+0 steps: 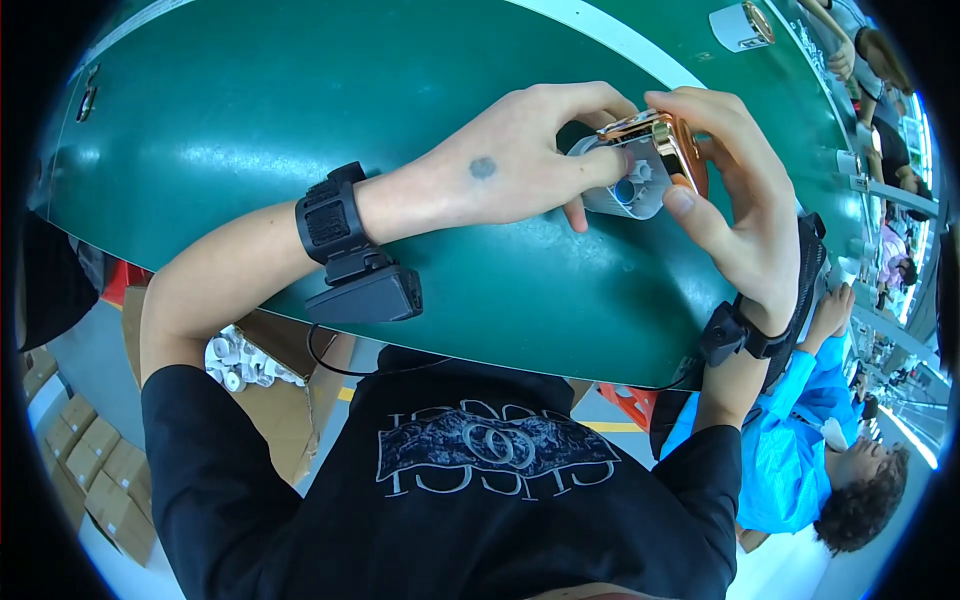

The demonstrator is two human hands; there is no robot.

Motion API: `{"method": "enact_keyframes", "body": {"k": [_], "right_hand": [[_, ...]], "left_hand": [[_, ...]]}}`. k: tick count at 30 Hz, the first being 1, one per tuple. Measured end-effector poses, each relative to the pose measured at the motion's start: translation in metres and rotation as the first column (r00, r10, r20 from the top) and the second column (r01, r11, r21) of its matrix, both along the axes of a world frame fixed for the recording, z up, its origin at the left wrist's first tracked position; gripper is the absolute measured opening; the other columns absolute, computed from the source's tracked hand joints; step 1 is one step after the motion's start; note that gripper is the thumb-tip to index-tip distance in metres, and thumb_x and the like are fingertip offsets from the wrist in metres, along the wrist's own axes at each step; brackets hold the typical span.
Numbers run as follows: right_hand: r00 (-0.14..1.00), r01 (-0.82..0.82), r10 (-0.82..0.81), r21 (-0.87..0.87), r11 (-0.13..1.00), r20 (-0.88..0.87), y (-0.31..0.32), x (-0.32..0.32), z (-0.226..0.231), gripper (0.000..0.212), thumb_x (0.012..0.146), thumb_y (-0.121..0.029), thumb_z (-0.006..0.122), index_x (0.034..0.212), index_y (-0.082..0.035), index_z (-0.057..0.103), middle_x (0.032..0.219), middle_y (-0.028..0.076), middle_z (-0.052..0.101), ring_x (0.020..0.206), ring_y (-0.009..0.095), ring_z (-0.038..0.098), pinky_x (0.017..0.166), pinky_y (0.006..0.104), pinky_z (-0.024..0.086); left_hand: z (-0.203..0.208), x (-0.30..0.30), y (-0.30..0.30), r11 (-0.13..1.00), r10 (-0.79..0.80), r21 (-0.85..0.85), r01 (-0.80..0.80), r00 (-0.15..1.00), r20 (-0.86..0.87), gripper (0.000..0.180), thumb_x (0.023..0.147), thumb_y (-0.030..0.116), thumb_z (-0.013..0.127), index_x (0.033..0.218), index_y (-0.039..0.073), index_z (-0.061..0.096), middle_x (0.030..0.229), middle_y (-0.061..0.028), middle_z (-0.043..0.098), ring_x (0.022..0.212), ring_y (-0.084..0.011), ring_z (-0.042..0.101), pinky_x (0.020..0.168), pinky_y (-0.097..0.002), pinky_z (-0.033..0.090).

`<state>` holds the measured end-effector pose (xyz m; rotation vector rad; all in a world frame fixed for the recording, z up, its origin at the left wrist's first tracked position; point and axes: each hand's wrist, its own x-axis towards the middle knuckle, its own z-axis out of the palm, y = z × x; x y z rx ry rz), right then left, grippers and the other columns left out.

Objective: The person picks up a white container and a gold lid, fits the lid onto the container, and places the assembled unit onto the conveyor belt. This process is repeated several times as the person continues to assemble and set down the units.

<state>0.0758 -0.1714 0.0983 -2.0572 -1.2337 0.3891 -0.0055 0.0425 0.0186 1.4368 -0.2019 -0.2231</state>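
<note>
Above the table, my left hand (535, 155) is closed around a white, translucent cup-like housing (645, 198). Its thumb reaches into the housing's opening, where small white parts and a round blue-dark spot show. My right hand (750, 190) curls around a shiny copper-coloured rounded cover (688, 150) at the housing's right side, thumb below and fingers above. The cover stands tilted against the housing's mouth; whether the two are joined I cannot tell. Part of the housing is hidden behind my left fingers.
A white cylinder with a copper-coloured end (742, 28) lies on the green table (240, 110) at the far right. A small dark metallic object (88, 100) lies far left. Below stands an open carton (285, 400) of white parts. A co-worker in blue (790, 450) sits to the right.
</note>
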Motion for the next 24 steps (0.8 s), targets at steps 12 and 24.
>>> {"method": "enact_keyframes", "body": {"k": [12,24], "right_hand": [[0.975,-0.075,0.108,-0.17,0.983,0.194,-0.006,-0.005,0.019,0.056,0.078,-0.013,0.075,0.131,-0.003,0.066,0.137,0.017,0.059,0.125,0.031,0.059,0.103,0.0405,0.049],[0.979,-0.057,0.102,-0.238,0.97,0.179,0.001,-0.013,0.018,0.06,0.073,-0.008,0.076,0.133,-0.006,0.067,0.138,0.016,0.06,0.125,0.033,0.061,0.105,0.0414,0.049]], "left_hand": [[-0.004,-0.003,0.006,0.99,-0.073,0.125,0.059,0.991,0.111,0.065,0.088,0.03,0.082,0.137,-0.001,0.053,0.122,-0.0192,0.07,0.073,-0.02,0.075,0.064,-0.0313,0.058],[-0.009,0.0,0.003,0.984,-0.111,0.16,0.083,0.977,0.179,0.063,0.088,0.032,0.081,0.134,-0.001,0.054,0.112,-0.021,0.072,0.074,-0.0229,0.075,0.067,-0.0334,0.059]]}}
